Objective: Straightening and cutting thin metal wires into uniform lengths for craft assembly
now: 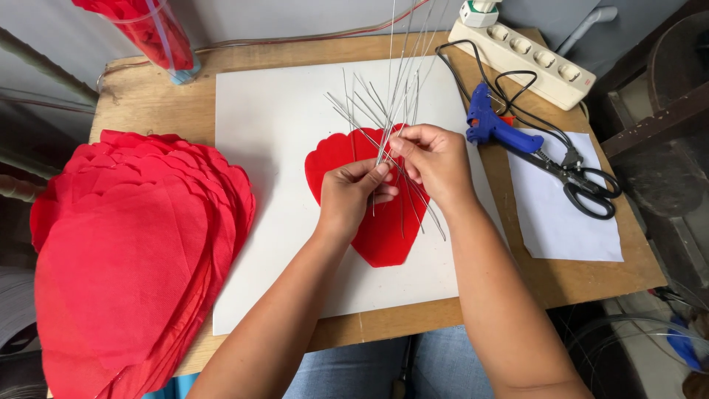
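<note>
I saw my left hand (353, 193) & right hand (432, 159) pinched shut on thin steel wires (384, 118) fanning toward 12 o'clock, above a scalloped red paper petal (384, 229) at centre of white board (273, 125).

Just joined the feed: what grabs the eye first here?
The big stack of red petal-shaped sheets at the table's left edge. Then, mid-table, the left hand and right hand gripping a bundle of thin wires over a single red petal on a white board.
</note>
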